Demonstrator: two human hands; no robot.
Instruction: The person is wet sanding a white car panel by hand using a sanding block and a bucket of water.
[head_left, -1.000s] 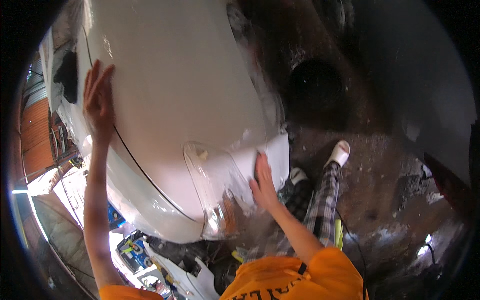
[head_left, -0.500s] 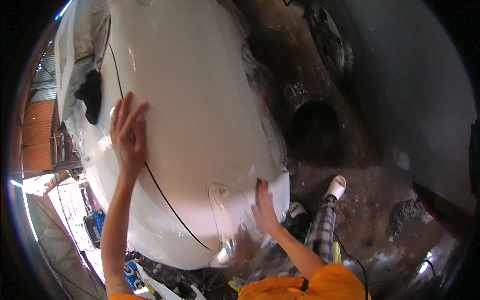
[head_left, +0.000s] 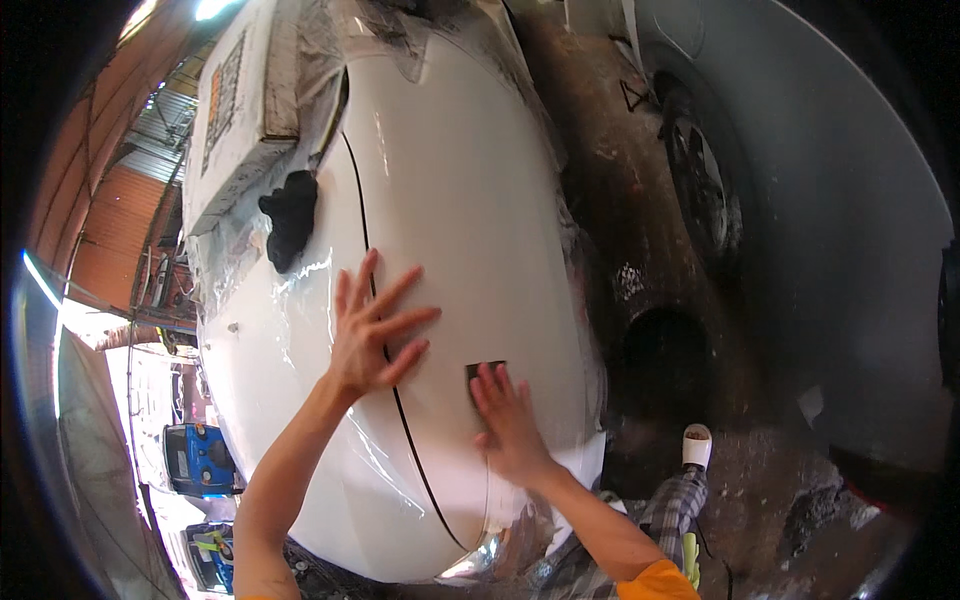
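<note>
A glossy white car's front fender and hood (head_left: 470,200) lie under both my hands, divided by a curved black seam (head_left: 410,430). My left hand (head_left: 378,340) rests on the panel across that seam, fingers spread and holding nothing. Farther right and nearer to me, my right hand (head_left: 512,425) presses a dark square piece of sandpaper (head_left: 473,380) against the fender. The fingers cover most of that piece, and only its far and left edges show. Below this hand sits the headlight (head_left: 495,550), near the front of the car.
A black cloth (head_left: 291,222) lies on the plastic-covered windshield area, beside a worn cardboard box (head_left: 245,110). To the right stands a grey car (head_left: 820,200) with its wheel (head_left: 705,180), across a dirty wet floor (head_left: 620,210). Blue vehicles (head_left: 197,458) are outside at left.
My right hand has slid the sandpaper away from the headlight, farther up the fender. My left hand stays spread by the seam. The whole view has shifted, so the car appears farther right.
</note>
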